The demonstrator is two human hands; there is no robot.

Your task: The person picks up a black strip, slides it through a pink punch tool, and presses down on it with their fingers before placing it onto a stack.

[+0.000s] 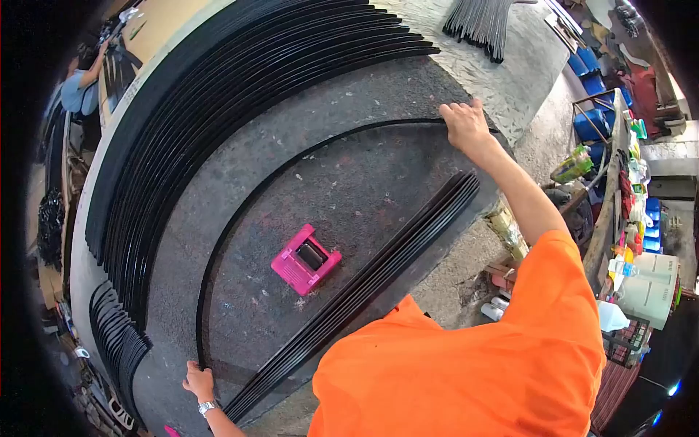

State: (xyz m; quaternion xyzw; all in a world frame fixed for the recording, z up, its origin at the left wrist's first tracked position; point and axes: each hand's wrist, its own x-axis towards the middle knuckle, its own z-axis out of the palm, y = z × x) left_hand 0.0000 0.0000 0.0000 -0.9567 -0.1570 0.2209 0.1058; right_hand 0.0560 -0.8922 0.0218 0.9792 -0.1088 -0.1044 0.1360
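Note:
One long, thin black strip (201, 313) bows in an arc over the dark work surface (349, 189). My left hand (199, 382), with a watch at the wrist, pinches its near-left end. At the far right, my right hand (466, 125) is closed around the other end. Inside the arc sits a pink plastic holder (295, 277) with a dark roll or roller in it; neither hand touches it. Between my body and the holder lies a straight bundle of similar black strips (357, 295).
Many curved black strips (196, 124) lie side by side along the far left of the table. Another bunch of strips (480, 25) rests at the back right. A person (76, 87) is at the far left. Blue containers (590, 124) and a cluttered rack line the right side.

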